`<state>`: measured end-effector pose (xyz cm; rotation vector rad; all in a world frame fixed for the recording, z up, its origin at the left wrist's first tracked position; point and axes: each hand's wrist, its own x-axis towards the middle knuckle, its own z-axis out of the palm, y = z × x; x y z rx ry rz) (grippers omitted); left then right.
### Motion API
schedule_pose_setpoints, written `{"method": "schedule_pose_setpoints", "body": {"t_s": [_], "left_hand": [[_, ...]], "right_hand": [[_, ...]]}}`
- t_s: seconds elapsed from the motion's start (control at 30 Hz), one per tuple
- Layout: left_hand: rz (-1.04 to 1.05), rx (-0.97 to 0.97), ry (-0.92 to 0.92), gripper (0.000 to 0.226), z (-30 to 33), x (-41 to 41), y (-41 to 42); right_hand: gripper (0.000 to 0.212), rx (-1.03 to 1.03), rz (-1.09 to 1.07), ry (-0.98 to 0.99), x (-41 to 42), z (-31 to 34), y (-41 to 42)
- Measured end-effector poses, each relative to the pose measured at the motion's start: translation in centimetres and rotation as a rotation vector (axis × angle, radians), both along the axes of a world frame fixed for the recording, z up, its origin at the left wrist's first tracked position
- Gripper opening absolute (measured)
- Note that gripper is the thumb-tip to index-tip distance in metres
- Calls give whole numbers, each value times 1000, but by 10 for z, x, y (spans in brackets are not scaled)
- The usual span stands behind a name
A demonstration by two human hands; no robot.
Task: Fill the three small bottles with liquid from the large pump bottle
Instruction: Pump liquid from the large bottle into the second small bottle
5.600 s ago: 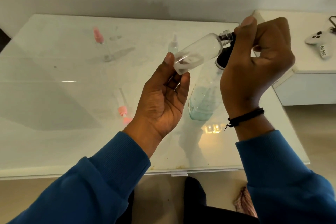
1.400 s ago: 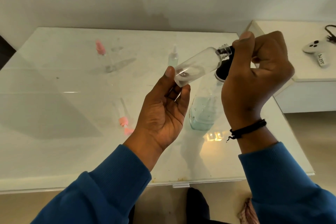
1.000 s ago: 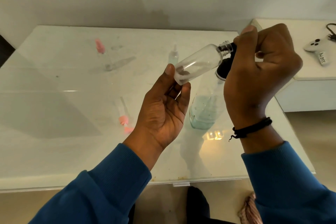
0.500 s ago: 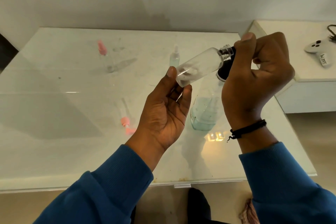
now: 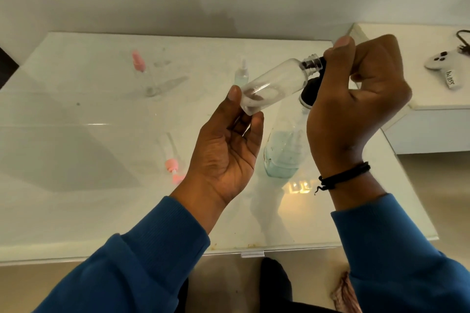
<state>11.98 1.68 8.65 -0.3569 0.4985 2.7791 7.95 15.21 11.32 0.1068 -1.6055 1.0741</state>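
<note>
The left hand [image 5: 226, 150] held a small clear bottle [image 5: 273, 86] by its base, the grip of thumb and fingertips closed on the lower end, with the bottle tilted so that its open threaded neck pointed up and to the right. The right hand [image 5: 356, 109] was closed over the black pump head [image 5: 311, 89] of the large pump bottle [image 5: 283, 150], its thumb raised just above the small bottle's neck; the neck met the pump at the hand, though the nozzle itself was hidden. The large pump bottle stood upright on the white tabletop [image 5: 76, 185], holding pale blue-green liquid in its lower part. Farther back stood a small bottle with a pink top [image 5: 138, 63] and a small bottle with a clear spray top [image 5: 241, 75]. A pink pump cap with its tube [image 5: 171, 160] lay near the left wrist. A white game controller [image 5: 443, 65] rested on a side surface to the right.
</note>
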Motion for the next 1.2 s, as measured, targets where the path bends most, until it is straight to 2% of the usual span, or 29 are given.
{"method": "schedule_pose_setpoints", "body": {"t_s": [0.6, 1.2], "left_hand": [[11, 10, 1, 71, 1, 0, 0], [1, -2, 4, 63, 4, 1, -1]], "right_hand": [[39, 25, -31, 6, -2, 0, 2], [41, 37, -76, -14, -1, 1, 5]]}}
